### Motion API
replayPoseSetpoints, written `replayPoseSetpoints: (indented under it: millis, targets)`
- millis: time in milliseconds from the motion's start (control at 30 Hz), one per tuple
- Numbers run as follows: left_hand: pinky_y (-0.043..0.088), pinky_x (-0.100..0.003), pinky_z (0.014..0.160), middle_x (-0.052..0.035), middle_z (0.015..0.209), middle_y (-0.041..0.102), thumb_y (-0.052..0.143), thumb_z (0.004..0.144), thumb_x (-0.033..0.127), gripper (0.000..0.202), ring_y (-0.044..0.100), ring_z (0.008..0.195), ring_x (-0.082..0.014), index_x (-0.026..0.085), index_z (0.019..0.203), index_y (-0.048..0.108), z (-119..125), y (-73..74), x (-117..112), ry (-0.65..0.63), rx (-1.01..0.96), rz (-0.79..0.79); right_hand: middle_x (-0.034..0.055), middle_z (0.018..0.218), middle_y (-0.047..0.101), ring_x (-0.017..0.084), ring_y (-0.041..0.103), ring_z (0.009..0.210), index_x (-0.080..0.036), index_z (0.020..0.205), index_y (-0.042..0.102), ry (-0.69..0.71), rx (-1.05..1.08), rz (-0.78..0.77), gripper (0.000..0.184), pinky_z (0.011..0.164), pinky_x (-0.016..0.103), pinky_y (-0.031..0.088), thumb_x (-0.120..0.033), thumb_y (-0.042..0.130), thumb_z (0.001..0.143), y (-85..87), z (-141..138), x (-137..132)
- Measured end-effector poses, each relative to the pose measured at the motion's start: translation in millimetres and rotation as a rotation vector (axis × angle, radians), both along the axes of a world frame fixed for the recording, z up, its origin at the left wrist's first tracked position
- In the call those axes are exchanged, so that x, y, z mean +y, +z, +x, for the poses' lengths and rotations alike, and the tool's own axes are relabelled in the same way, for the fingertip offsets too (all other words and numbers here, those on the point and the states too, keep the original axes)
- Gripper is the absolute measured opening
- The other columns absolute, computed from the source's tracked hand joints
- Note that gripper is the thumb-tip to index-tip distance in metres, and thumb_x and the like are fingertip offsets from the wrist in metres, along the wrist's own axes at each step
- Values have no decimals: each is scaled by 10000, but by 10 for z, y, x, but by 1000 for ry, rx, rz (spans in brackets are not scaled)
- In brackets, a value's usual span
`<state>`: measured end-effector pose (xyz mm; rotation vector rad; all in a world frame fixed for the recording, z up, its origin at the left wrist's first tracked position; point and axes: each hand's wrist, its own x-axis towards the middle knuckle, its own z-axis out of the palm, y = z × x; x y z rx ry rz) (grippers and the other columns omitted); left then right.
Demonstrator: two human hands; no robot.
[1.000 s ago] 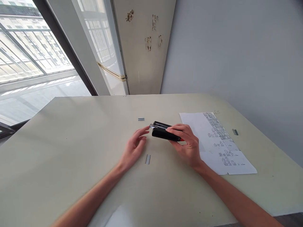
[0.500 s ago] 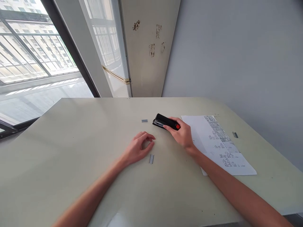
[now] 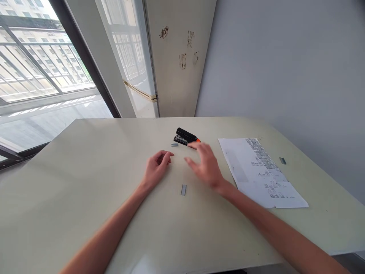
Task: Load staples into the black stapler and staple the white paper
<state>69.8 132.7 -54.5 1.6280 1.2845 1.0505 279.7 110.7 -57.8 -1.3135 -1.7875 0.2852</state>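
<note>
A black stapler with a red-orange end [image 3: 186, 137] lies on the table beyond my hands. My right hand [image 3: 207, 165] is open just in front of it, thumb and fingers apart and slightly blurred, the fingertips overlapping the stapler's near edge in view. My left hand [image 3: 156, 167] rests on the table to the left, its fingers curled in with the thumb against them; nothing shows in it. A small grey strip of staples [image 3: 175, 145] sits by the stapler's front end. Another staple strip [image 3: 183, 190] lies nearer, between my forearms.
White printed sheets of paper [image 3: 242, 167] lie on the right of the pale table [image 3: 85, 190]. Past them is a third staple strip [image 3: 282, 160]. A fridge [image 3: 176, 87] stands behind the table, with a wall on the right and a window at left.
My right hand has set the stapler down farther away and to the left, and let go of it. My left hand has moved left and slightly away, its fingers curling tighter.
</note>
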Motion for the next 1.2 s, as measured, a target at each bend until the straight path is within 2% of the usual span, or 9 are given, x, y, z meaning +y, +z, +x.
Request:
replayPoseSetpoints:
  millis: [67, 167, 400, 533, 633, 733, 900, 1067, 1200]
  targets:
    - [448, -271, 696, -2, 759, 618, 586, 965, 577, 407, 573, 734, -163, 200, 957, 738, 0, -5, 26, 30, -29, -14, 87, 1257, 714, 306, 652, 1192, -282, 1298, 635, 137, -115, -91, 370, 1037, 492, 559, -339, 727, 945, -8, -52, -393]
    - [448, -260, 715, 3, 765, 608, 602, 954, 583, 411, 563, 745, -157, 193, 951, 734, 7, 12, 32, 38, -30, -33, 105, 1287, 699, 339, 649, 1186, -245, 1303, 625, 158, -247, -137, 471, 1013, 527, 580, -307, 817, 878, -59, -153, -771]
    - [461, -258, 730, -6, 795, 626, 611, 932, 611, 421, 578, 784, -178, 210, 949, 738, 13, 130, 33, 69, 103, -38, 47, 1167, 747, 261, 704, 1074, -268, 1219, 646, 153, -306, -102, 339, 970, 407, 616, -149, 756, 922, -5, -20, -965]
    - [463, -255, 716, -7, 812, 631, 594, 926, 666, 459, 588, 806, -187, 229, 950, 735, 27, 182, 47, 71, 183, -62, 51, 1235, 739, 259, 712, 1126, -307, 1326, 591, 54, -171, -108, 324, 996, 443, 604, -233, 643, 1015, 134, 668, -1081]
    - [454, -247, 679, -7, 828, 646, 584, 919, 684, 475, 589, 801, -184, 238, 959, 742, 44, 208, 44, 69, 239, -65, 52, 1189, 759, 281, 728, 1075, -316, 1297, 629, -309, -70, -172, 301, 969, 498, 599, -372, 651, 1003, 138, 1481, -1086]
    - [447, -237, 644, -9, 832, 656, 569, 920, 683, 483, 595, 801, -184, 238, 969, 750, 61, 225, 46, 61, 288, -60, 89, 1153, 775, 301, 729, 1018, -257, 1233, 677, -610, -48, -182, 370, 952, 521, 587, -482, 685, 940, 14, 2298, -999]
    - [462, -241, 616, -12, 801, 657, 573, 901, 688, 489, 604, 765, -188, 233, 940, 749, 73, 239, 60, 61, 319, -42, 127, 1126, 786, 303, 736, 981, -204, 1203, 697, -771, -65, -249, 484, 961, 523, 573, -581, 667, 902, -245, 3062, -822]
    - [472, -244, 636, -1, 794, 662, 581, 885, 689, 474, 618, 780, -191, 247, 949, 740, 60, 235, 68, 74, 329, -59, 191, 1458, 641, 382, 671, 1240, -186, 1379, 632, -795, -107, -258, 646, 1046, 575, 538, -627, 657, 907, -275, 2963, -968]
    - [457, -244, 624, -1, 825, 670, 571, 895, 685, 466, 609, 779, -188, 246, 924, 726, 66, 229, 69, 69, 348, -75, 93, 1679, 445, 370, 467, 1507, -273, 1562, 492, -645, -208, -322, 643, 1178, 584, 468, -627, 506, 1025, -261, 2551, -1351]
